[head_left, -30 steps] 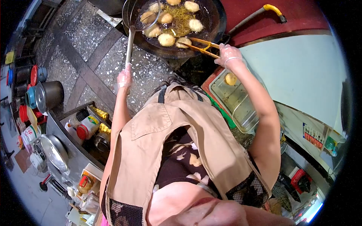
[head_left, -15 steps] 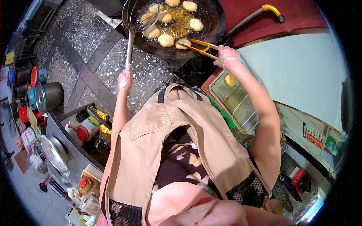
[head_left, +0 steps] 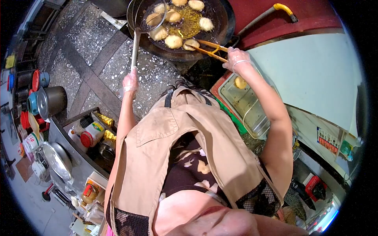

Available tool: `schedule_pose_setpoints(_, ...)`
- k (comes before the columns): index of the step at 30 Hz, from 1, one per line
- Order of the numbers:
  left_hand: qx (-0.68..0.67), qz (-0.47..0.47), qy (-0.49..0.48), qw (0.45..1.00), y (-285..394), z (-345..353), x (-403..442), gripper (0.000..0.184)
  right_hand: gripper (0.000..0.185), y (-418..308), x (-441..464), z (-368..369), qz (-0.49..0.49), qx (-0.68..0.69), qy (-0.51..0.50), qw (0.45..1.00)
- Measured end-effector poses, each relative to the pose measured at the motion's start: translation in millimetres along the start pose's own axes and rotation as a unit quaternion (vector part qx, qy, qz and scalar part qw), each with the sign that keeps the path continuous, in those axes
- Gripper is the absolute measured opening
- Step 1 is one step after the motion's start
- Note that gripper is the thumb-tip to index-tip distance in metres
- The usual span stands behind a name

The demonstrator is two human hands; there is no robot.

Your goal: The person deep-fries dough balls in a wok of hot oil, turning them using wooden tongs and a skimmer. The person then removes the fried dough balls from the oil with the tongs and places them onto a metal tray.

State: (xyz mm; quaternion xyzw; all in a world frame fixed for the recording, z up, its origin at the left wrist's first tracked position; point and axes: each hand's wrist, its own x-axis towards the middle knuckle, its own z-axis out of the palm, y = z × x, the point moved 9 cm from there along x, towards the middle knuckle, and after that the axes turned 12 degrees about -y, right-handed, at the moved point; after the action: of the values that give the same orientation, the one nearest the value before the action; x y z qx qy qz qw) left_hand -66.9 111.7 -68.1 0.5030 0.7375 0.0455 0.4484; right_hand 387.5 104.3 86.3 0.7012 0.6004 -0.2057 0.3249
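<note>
My left hand (head_left: 130,82), in a clear glove, is closed round the metal handle of a wire strainer (head_left: 135,51). The strainer's round mesh head overlaps the left side of a dark wok (head_left: 169,55) of bubbling oil. Several pale golden fritters (head_left: 173,41) float in the oil. My right hand (head_left: 237,59), also gloved, grips wooden tongs (head_left: 214,51). The tongs' tips are at the fritter (head_left: 191,44) nearest the wok's lower right edge. One more fritter (head_left: 240,82) lies in a clear plastic tray (head_left: 256,128) below my right forearm.
To the right are a pale green tabletop (head_left: 307,74) and a rod with a yellow end (head_left: 282,7). Speckled floor (head_left: 106,55) shows left of the wok. At the lower left stand a dark pot (head_left: 57,100), a metal basin (head_left: 57,159) and a white jar with a red lid (head_left: 91,133).
Fritters at the wok's top and right have drifted slightly. Both hands stay nearly where they were, still holding the strainer and the tongs.
</note>
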Motion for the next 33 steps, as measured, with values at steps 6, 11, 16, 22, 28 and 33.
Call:
schedule_pose_setpoints(6, -0.033, -0.018, -0.017, 0.999, -3, 3, -1, 0.072, 0.052, -2, -2, -1, -0.009, 0.018, 0.007, 1.000)
schedule_pose_setpoints(11, -0.020, -0.017, -0.002, 1.000, -6, 2, 2, 0.074, 0.052, -2, -2, 0, 0.000, 0.019, 0.006, 1.000)
schedule_pose_setpoints(16, 0.013, -0.009, 0.006, 1.000, -7, 2, 7, 0.076, 0.053, -3, -2, 0, 0.003, 0.020, 0.004, 1.000)
schedule_pose_setpoints(22, 0.016, -0.007, 0.003, 1.000, -14, 6, 14, 0.076, 0.037, -5, 3, 5, 0.019, 0.003, 0.033, 0.999)
schedule_pose_setpoints(28, 0.006, 0.036, 0.038, 0.999, -10, 2, 12, 0.072, 0.029, -8, 9, 3, 0.008, -0.039, 0.143, 0.989)
schedule_pose_setpoints(33, -0.003, 0.009, -0.006, 1.000, -9, 5, 9, 0.073, 0.032, -7, 7, -4, 0.004, -0.029, 0.119, 0.993)
